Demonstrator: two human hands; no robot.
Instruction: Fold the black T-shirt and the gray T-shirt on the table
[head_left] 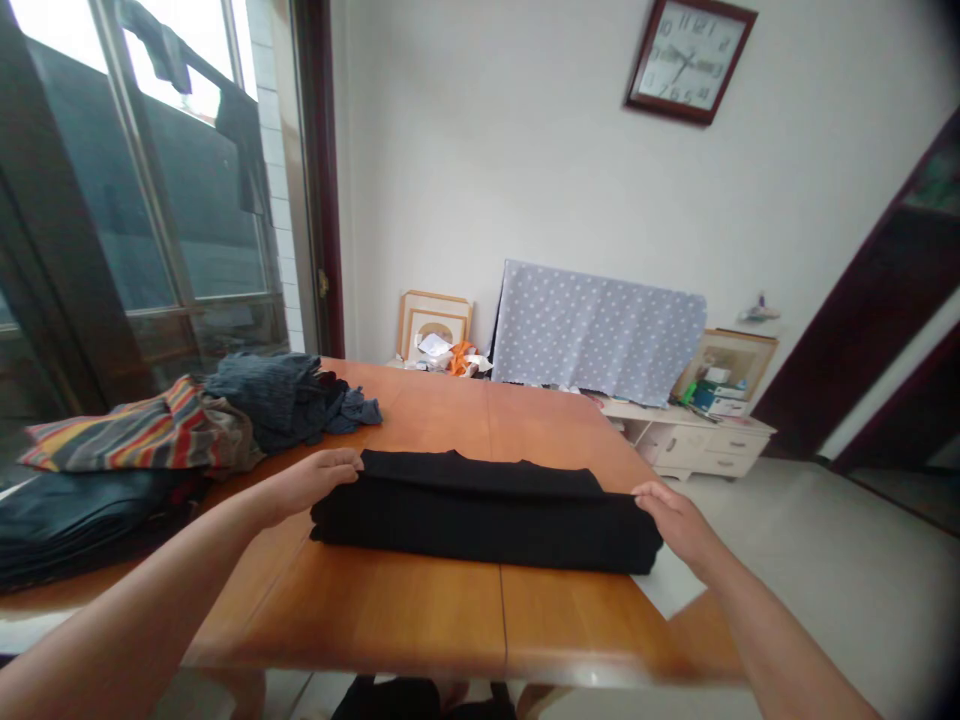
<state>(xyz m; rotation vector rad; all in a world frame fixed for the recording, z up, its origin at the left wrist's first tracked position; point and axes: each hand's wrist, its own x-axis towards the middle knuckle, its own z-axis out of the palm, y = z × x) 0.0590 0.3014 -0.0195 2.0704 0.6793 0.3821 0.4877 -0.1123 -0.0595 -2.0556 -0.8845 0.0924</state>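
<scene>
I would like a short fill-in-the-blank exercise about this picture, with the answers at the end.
1. The left hand and right hand hold a folded cloth coloured ____.
2. Beneath it is a wooden ____.
3. Striped fabric lies to the person's ____.
4. High on the wall hangs a numbered ____.

Missing words: black; table; left; clock.

the one view looks out from the person's head, above the near edge of the glossy orange-brown wooden tabletop (390, 610), facing forward and down. the person's bare hands (331, 470) lie close, below mid-height, the bare forearms (210, 560) running in from the lower corners. the wide view reaches the white wall (480, 130) well beyond, the square clock with a dark red frame (690, 62) at upper right and the metal-framed glass window (202, 245) at left.
</scene>
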